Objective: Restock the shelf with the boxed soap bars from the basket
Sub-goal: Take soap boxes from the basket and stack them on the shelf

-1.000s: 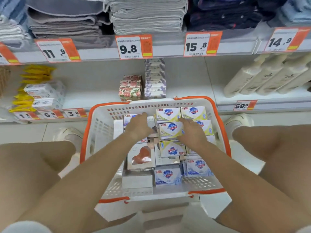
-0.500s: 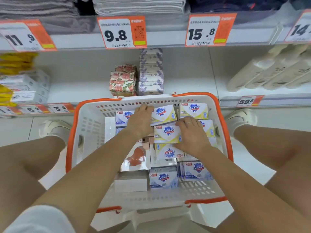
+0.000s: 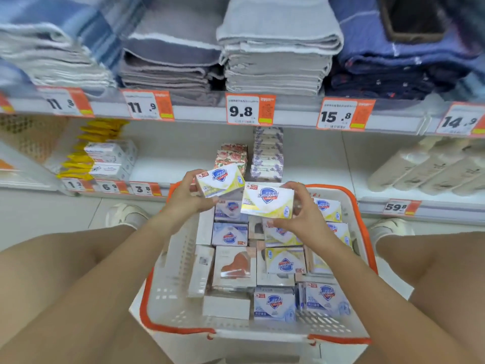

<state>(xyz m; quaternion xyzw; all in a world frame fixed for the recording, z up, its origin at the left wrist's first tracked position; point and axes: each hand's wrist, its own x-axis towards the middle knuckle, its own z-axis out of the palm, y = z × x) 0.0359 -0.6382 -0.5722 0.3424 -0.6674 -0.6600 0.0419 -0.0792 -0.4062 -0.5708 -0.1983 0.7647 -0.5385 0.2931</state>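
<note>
Soap boxes: white-yellow, blue shield logo.
Left hand: gripping the left box, tilted.
Right hand: pinching the right box over the basket.

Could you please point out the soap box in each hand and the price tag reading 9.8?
Left-hand soap box (image 3: 221,179), head view, on its printed top face.
Right-hand soap box (image 3: 267,200), head view, on its logo face.
9.8 price tag (image 3: 249,110), head view, on its white number panel.

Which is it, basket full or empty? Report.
Neither: the basket is partly full. Boxed soap bars cover most of its floor, bare mesh shows at the near edge, and each hand holds one yellow Safeguard box above it.
</note>
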